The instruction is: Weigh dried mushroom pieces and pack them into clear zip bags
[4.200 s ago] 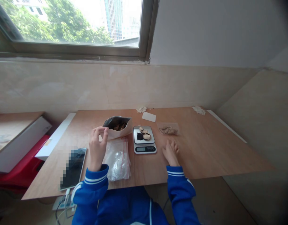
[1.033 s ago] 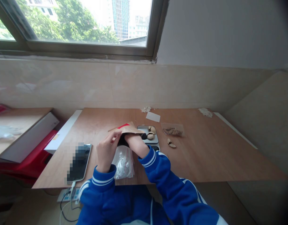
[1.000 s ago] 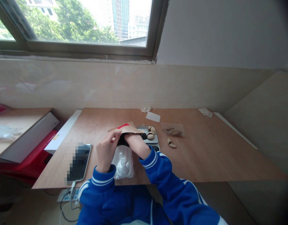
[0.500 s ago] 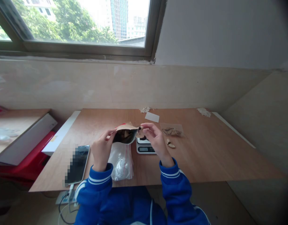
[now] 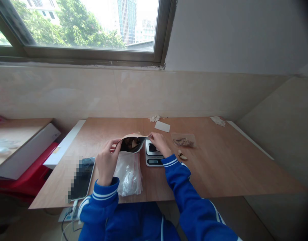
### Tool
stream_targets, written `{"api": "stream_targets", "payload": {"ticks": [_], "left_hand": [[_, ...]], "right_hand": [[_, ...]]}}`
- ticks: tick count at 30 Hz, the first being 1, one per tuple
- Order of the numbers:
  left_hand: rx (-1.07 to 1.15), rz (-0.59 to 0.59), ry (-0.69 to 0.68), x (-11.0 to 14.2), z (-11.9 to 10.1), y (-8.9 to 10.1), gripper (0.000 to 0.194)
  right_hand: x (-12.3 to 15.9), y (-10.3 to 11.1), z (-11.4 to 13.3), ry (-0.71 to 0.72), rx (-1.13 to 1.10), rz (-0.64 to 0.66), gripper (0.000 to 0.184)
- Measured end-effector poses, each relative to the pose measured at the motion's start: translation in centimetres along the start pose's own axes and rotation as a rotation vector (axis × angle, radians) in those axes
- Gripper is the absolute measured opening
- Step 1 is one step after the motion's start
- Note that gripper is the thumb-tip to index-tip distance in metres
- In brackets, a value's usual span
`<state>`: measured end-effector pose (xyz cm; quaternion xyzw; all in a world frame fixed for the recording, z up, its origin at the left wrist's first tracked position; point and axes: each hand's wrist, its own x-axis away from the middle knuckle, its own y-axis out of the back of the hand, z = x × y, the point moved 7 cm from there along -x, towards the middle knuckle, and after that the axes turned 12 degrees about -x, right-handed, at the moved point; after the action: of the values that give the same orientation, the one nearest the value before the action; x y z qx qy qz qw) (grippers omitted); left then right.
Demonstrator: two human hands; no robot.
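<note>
A kraft paper pouch [image 5: 132, 144] with a dark foil lining hangs open above the table, with brown pieces showing inside. My left hand [image 5: 106, 161] grips its left side, and the fingertips of my right hand [image 5: 157, 142] pinch its right corner. Below my right hand stands a digital kitchen scale [image 5: 154, 157], with a dark lump [image 5: 152, 147] on its tray. My right hand hides part of the tray. Under the pouch lies a stack of clear zip bags [image 5: 128, 179].
A small clear bag of pale shells [image 5: 183, 142] and loose shells [image 5: 182, 155] lie right of the scale. Behind are a white card [image 5: 162, 126] and tissue scraps [image 5: 154, 118]. A phone [image 5: 81, 179] lies at the wooden table's [image 5: 219, 167] left, its cable dropping over the front edge.
My right hand has come out of the pouch and now pinches its right corner. The pouch mouth is open, showing the contents. My right arm has moved lower and closer to the scale.
</note>
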<state>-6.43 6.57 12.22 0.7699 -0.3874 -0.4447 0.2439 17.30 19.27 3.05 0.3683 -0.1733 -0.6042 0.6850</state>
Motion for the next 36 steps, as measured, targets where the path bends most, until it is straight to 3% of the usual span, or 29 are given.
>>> {"api": "stream_targets", "payload": {"ticks": [4,11,16,20,25,30,33,36], "left_hand": [[0.088,-0.030,0.027,0.0,0.4,0.0,0.027],[0.498,-0.060,0.100,-1.6,1.7,-2.7,0.033],[0.611,-0.175,0.111,-3.5,2.8,-4.1,0.035],[0.557,-0.139,0.131,-4.2,4.1,-5.4,0.039],[0.519,-0.164,0.165,-2.9,5.3,-5.8,0.034],[0.458,-0.225,0.246,0.5,5.6,-5.0,0.027],[0.345,-0.106,0.233,2.6,4.7,-5.4,0.017],[0.296,0.185,0.122,4.7,2.8,-7.5,0.018]], "right_hand": [[1.2,0.9,0.5,0.044,0.085,-0.046,0.016],[7.2,4.6,-1.5,0.080,-0.246,-0.390,0.027],[12.0,3.8,-5.3,0.048,-0.283,-0.558,0.025],[15.3,3.3,-7.9,-0.029,-0.227,-0.690,0.026],[17.5,3.1,-8.7,-0.065,-0.188,-0.729,0.027],[18.1,3.0,-8.1,-0.089,-0.158,-0.763,0.025],[17.6,3.0,-7.3,-0.078,-0.128,-0.769,0.025],[16.4,2.9,-5.9,-0.036,-0.115,-0.722,0.025]]}}
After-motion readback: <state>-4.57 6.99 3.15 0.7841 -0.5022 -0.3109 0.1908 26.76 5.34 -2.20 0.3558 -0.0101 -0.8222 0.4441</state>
